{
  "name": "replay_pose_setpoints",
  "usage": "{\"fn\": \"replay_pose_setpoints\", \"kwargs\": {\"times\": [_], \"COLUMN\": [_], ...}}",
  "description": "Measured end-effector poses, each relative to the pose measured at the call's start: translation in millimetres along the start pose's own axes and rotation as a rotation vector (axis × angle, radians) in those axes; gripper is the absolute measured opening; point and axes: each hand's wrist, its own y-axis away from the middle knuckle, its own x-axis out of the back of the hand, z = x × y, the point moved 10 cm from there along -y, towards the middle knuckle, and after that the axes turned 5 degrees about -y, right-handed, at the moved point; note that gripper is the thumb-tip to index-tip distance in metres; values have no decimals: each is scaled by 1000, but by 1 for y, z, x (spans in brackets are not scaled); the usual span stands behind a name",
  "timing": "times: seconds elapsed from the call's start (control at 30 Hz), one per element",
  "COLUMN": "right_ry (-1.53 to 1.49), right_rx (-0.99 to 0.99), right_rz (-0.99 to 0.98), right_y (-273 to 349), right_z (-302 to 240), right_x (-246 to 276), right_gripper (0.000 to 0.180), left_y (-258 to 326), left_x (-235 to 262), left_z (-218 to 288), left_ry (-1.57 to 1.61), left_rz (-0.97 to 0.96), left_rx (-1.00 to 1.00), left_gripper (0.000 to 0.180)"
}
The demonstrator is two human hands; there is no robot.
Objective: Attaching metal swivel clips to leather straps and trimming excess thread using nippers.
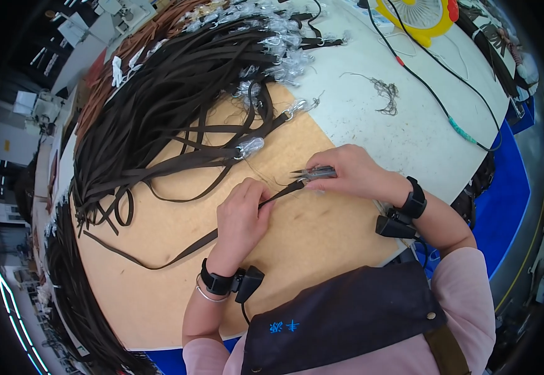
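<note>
A dark brown strap (191, 249) runs from its loose end on the left up to the middle of the board. My left hand (242, 215) is closed, pinching it a little short of its other end. That end lies by the fingers of my right hand (354, 172), where part of it is hidden. Thread snips (319, 172) sit in my closed right hand, their pointed blades facing left just above the strap's end. Fine loose threads show near the blades. Whether the right fingers also touch the strap, I cannot tell.
Many dark straps (178, 94) are heaped at the left and back, their metal clasps wrapped in transparent plastic (281, 44). A tan board (322, 250) covers part of the pale table (365, 125). Thread scraps (384, 94), a black cable (412, 74) and a yellow fan (419, 15) are farther back.
</note>
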Motion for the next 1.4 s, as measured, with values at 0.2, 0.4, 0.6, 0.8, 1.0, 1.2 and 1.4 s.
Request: {"fn": "replay_pose_setpoints", "kwargs": {"times": [0.2, 0.4, 0.6, 0.8, 1.0, 1.2, 1.4], "right_ry": [-31, -89, 53, 352, 415, 397, 365], "right_rx": [41, 90, 158, 232, 280, 282, 252], "right_rz": [-58, -31, 33, 119, 179, 189, 255], "right_y": [11, 26, 28, 23, 22, 21, 22], "right_z": [-8, -16, -27, -30, -37, -36, -29], "right_x": [0, 7, 12, 0, -3, -5, -4], "right_gripper": [29, 31, 27, 25, 26, 27, 29], "left_y": [22, 19, -6, -16, -16, -16, -17], "left_x": [-5, 2, -16, -13, -16, -20, -22], "left_z": [28, 23, 34, 20, 21, 10, 4], "left_ry": [-245, 105, 199, 208, 129, 298, 370], "left_rz": [142, 132, 71, 157, 183, 170, 187], "left_rx": [-304, -145, -216, -85, -98, 13, 77], "left_gripper": [25, 30, 25, 19, 14, 9, 9]}}
